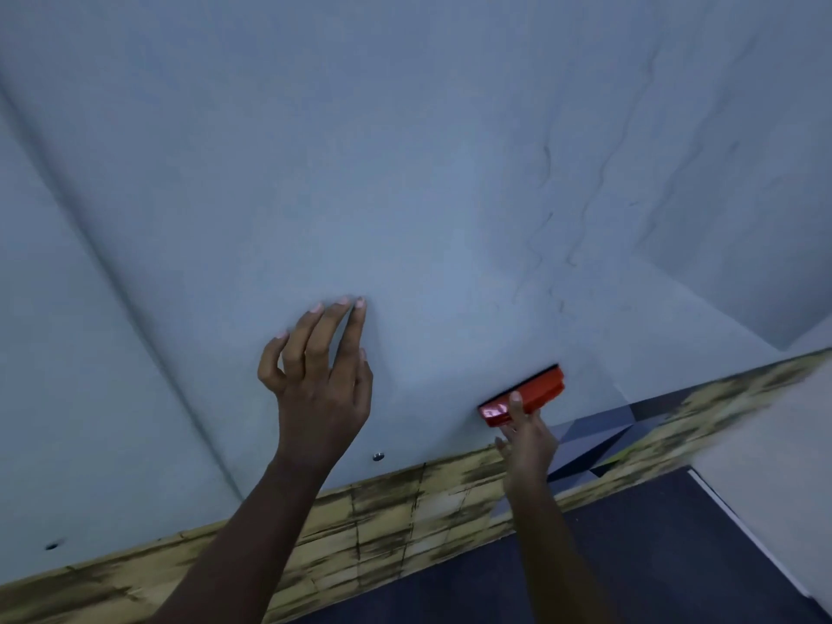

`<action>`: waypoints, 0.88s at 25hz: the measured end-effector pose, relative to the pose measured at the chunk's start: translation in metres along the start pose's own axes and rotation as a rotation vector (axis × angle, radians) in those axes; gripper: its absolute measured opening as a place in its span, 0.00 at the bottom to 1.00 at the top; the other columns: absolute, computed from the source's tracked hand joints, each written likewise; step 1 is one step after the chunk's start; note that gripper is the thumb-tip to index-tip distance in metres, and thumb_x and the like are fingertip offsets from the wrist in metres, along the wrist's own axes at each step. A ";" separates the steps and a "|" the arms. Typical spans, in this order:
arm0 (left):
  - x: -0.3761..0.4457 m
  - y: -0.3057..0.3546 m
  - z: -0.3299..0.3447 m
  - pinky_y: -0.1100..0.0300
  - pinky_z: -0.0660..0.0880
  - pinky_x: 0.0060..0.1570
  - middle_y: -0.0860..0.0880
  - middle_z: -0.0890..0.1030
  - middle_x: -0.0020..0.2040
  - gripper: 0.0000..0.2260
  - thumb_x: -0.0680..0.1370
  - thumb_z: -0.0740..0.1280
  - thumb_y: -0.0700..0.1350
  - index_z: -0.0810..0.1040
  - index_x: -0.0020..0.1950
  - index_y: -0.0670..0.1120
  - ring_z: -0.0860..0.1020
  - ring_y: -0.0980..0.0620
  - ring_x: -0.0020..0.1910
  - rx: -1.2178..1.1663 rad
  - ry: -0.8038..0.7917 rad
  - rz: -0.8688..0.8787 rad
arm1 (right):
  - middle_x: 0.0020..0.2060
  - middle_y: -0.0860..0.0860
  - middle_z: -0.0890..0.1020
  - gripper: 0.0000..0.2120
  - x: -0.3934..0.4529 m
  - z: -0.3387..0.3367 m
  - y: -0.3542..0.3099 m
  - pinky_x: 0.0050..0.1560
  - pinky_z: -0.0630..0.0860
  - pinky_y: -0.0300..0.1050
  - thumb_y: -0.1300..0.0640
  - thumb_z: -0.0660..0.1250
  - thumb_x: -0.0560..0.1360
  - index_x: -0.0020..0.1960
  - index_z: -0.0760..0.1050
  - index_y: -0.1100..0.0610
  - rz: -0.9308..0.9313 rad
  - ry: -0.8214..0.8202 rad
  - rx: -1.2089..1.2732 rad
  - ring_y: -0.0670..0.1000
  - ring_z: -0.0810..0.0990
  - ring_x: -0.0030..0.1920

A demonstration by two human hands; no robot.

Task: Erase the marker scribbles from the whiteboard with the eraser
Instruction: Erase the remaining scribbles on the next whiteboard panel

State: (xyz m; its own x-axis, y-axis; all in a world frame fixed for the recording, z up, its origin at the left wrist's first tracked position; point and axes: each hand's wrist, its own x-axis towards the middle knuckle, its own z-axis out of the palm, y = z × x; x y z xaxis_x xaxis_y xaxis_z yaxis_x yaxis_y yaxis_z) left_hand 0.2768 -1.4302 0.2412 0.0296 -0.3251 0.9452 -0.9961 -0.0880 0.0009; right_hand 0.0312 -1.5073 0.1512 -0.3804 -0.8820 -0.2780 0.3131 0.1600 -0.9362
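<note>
Surfaces and finishes: whiteboard area

Whiteboard (405, 173): smooth, matt pale face with faint dark marker traces. Eraser (529, 394): glossy red plastic body, dark felt-like pad against the board. Wall strip (382, 515) below: worn, stained wood-look finish. Fixing stud (378, 456): shiny metal. Floor (630, 556): dark, matt.

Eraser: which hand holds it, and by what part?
The right hand grips the red eraser at its lower-left end. The left hand holds nothing, fingertips on the whiteboard.

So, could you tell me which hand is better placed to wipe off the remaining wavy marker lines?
The right hand: it already grips the red eraser against the whiteboard, just below the marker lines. The left hand is empty.
</note>
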 end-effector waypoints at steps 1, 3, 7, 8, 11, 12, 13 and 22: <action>0.001 0.004 0.002 0.45 0.62 0.69 0.48 0.69 0.77 0.27 0.81 0.70 0.43 0.71 0.80 0.46 0.63 0.48 0.77 -0.009 0.004 0.010 | 0.56 0.53 0.85 0.19 -0.014 0.008 0.001 0.44 0.79 0.42 0.46 0.73 0.77 0.67 0.79 0.47 -0.116 -0.008 -0.057 0.54 0.84 0.55; 0.003 0.011 0.005 0.46 0.63 0.67 0.48 0.69 0.77 0.26 0.81 0.69 0.43 0.73 0.80 0.46 0.65 0.49 0.76 -0.029 -0.005 0.039 | 0.50 0.50 0.80 0.21 -0.039 0.028 -0.003 0.42 0.76 0.36 0.42 0.73 0.76 0.66 0.79 0.48 -0.416 0.009 -0.253 0.50 0.82 0.49; 0.003 0.018 0.009 0.45 0.63 0.67 0.48 0.68 0.78 0.25 0.82 0.69 0.44 0.72 0.80 0.45 0.62 0.49 0.77 -0.025 -0.015 0.007 | 0.49 0.52 0.72 0.31 -0.064 0.041 0.003 0.42 0.71 0.42 0.43 0.73 0.77 0.74 0.73 0.58 -1.040 -0.103 -0.746 0.51 0.72 0.47; 0.003 0.020 0.009 0.45 0.63 0.68 0.47 0.68 0.78 0.26 0.82 0.69 0.44 0.72 0.80 0.44 0.61 0.49 0.77 -0.020 -0.021 0.000 | 0.49 0.52 0.72 0.31 -0.062 0.038 0.004 0.43 0.72 0.45 0.46 0.75 0.77 0.74 0.73 0.58 -1.146 -0.125 -0.823 0.51 0.71 0.48; 0.011 0.022 0.011 0.43 0.64 0.67 0.47 0.68 0.78 0.27 0.82 0.70 0.44 0.71 0.80 0.44 0.61 0.48 0.78 0.005 -0.010 0.027 | 0.48 0.53 0.73 0.31 -0.050 0.032 -0.006 0.42 0.73 0.50 0.46 0.77 0.74 0.74 0.75 0.55 -1.255 -0.134 -0.856 0.53 0.73 0.46; 0.017 0.023 0.012 0.43 0.65 0.67 0.47 0.68 0.78 0.27 0.81 0.70 0.44 0.71 0.81 0.44 0.61 0.48 0.78 0.017 0.006 0.035 | 0.47 0.53 0.73 0.31 -0.042 0.030 -0.014 0.42 0.73 0.50 0.46 0.77 0.74 0.73 0.75 0.55 -1.258 -0.141 -0.833 0.53 0.73 0.45; 0.024 0.026 0.015 0.42 0.65 0.67 0.46 0.67 0.78 0.27 0.81 0.70 0.44 0.71 0.81 0.44 0.61 0.47 0.78 0.030 0.021 0.027 | 0.47 0.52 0.73 0.31 -0.029 0.025 -0.024 0.42 0.73 0.49 0.45 0.77 0.74 0.73 0.76 0.56 -1.249 -0.144 -0.795 0.52 0.72 0.45; 0.059 0.067 0.050 0.39 0.49 0.80 0.42 0.51 0.86 0.31 0.85 0.58 0.50 0.53 0.87 0.44 0.48 0.44 0.86 0.164 0.099 -0.067 | 0.44 0.53 0.70 0.32 0.094 -0.037 -0.107 0.32 0.77 0.57 0.43 0.75 0.75 0.72 0.76 0.61 -0.884 0.004 -0.319 0.52 0.71 0.38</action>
State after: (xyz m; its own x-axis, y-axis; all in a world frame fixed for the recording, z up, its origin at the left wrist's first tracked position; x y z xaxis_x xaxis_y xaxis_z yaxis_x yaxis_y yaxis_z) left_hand 0.2154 -1.5019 0.2805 0.0789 -0.2199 0.9723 -0.9652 -0.2609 0.0193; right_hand -0.0701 -1.5907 0.2171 -0.3691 -0.7401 0.5621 -0.3437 -0.4532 -0.8225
